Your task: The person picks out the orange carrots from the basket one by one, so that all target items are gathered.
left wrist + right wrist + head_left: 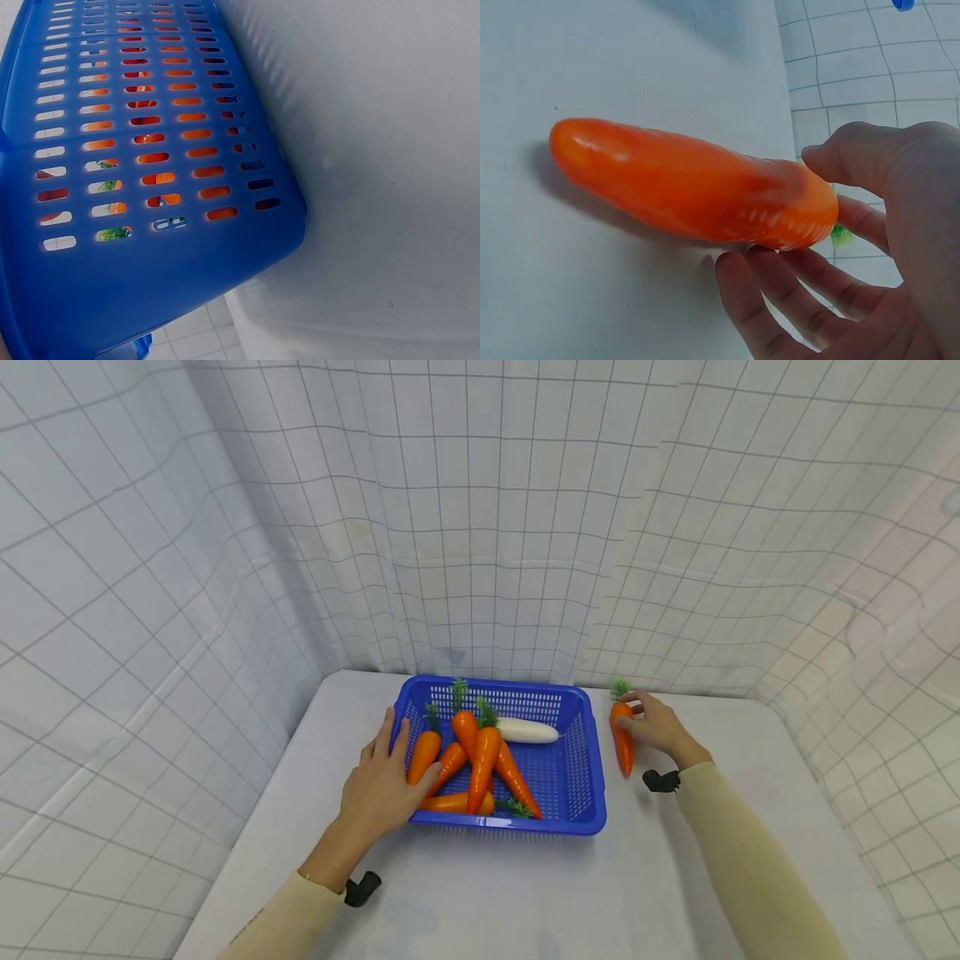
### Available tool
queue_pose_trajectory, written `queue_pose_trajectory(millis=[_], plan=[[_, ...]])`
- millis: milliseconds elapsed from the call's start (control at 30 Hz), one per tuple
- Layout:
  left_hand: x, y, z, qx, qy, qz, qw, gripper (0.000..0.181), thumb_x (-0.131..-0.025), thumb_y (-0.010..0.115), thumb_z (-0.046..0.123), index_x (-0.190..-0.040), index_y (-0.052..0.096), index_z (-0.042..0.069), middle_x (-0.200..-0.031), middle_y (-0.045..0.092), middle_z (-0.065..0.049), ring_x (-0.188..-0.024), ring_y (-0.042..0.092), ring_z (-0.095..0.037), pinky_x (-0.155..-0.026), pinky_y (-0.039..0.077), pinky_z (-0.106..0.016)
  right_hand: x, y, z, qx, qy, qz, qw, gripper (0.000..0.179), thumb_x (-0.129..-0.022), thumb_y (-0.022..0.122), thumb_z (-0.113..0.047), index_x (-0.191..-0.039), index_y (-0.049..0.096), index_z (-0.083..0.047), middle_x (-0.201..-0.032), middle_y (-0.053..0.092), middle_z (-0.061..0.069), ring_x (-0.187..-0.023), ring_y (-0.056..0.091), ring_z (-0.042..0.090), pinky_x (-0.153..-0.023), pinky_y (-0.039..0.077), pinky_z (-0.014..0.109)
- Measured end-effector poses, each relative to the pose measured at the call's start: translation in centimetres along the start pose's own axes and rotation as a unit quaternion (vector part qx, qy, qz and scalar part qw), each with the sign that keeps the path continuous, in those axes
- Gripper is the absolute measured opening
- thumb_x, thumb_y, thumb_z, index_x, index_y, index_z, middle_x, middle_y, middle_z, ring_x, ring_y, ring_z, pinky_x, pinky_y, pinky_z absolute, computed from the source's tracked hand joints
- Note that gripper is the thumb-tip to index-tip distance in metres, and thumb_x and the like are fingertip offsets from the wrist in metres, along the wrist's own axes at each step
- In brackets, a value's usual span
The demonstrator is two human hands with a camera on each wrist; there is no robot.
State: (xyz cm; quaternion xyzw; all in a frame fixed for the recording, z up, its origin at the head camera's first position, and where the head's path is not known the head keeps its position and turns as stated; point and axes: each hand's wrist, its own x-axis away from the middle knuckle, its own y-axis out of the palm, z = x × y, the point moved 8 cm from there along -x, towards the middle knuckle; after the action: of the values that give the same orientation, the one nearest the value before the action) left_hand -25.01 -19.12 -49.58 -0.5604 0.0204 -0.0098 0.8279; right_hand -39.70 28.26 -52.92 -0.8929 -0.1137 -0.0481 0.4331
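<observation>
At the right of the head view, my right hand (pixel 655 724) has its thumb and fingers about the thick end of an orange carrot (pixel 622 739) with a green top. The right wrist view shows the thumb on one side of this carrot (pixel 697 187) and the fingertips (pixel 735 277) along the other, close over the white table. My left hand (pixel 384 785) lies with fingers extended over the left rim of a blue plastic basket (pixel 555 777). Inside are several orange carrots (pixel 483 768) with green tops and one white radish (pixel 528 731).
The basket stands on a white table (pixel 495 893). White grid-patterned sheets (pixel 502 527) rise behind it and at both sides. Slots in the basket wall (pixel 150 277) show carrots through them in the left wrist view.
</observation>
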Motion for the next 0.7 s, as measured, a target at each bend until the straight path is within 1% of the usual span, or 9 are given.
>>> queue_pose_trajectory(millis=[167, 333, 467, 700], plan=[[0.13, -0.11, 0.03, 0.002, 0.002, 0.000, 1.0000, 0.104, -0.114, 0.059, 0.068, -0.184, 0.024, 0.001, -0.198, 0.002, -0.022, -0.168, 0.041, -0.061, -0.119, 0.056, -0.079, 0.16, -0.33, -0.31, 0.019, -0.017, 0.009, 0.9996, 0.064, -0.115, 0.069, -0.034, -0.166, 0.052, 0.001, -0.163, 0.058, 0.042, -0.140, 0.068, 0.057, -0.115, 0.062, 0.068], [0.10, -0.01, -0.05, 0.001, 0.001, -0.002, 1.0000, 0.103, -0.113, 0.061, 0.067, -0.184, 0.025, 0.000, -0.198, 0.002, -0.022, -0.167, 0.042, -0.062, -0.119, 0.057, -0.079, 0.13, -0.26, -0.33, 0.017, -0.021, 0.010, 0.9996, 0.064, -0.111, 0.076, -0.027, -0.164, 0.053, 0.000, -0.161, 0.061, 0.041, -0.142, 0.067, 0.057, -0.115, 0.063, 0.067], [0.05, 0.03, -0.09, 0.000, 0.002, 0.001, 1.0000, 0.103, -0.114, 0.061, 0.067, -0.184, 0.025, 0.000, -0.198, 0.003, -0.022, -0.167, 0.043, -0.062, -0.119, 0.057, -0.079, 0.16, -0.19, -0.47, 0.011, -0.021, 0.015, 0.9996, 0.063, -0.112, 0.075, -0.023, -0.166, 0.052, 0.000, -0.163, 0.059, 0.041, -0.145, 0.067, 0.057, -0.116, 0.063, 0.067], [0.05, -0.04, -0.04, 0.001, 0.005, 0.006, 1.0000, 0.103, -0.114, 0.060, 0.068, -0.184, 0.026, 0.001, -0.198, 0.003, -0.021, -0.166, 0.044, -0.061, -0.117, 0.058, -0.079, 0.17, -0.40, -0.95, 0.014, -0.036, 0.025, 0.9990, 0.062, -0.112, 0.074, -0.020, -0.166, 0.052, 0.003, -0.165, 0.057, 0.041, -0.145, 0.067, 0.060, -0.118, 0.061, 0.070]])
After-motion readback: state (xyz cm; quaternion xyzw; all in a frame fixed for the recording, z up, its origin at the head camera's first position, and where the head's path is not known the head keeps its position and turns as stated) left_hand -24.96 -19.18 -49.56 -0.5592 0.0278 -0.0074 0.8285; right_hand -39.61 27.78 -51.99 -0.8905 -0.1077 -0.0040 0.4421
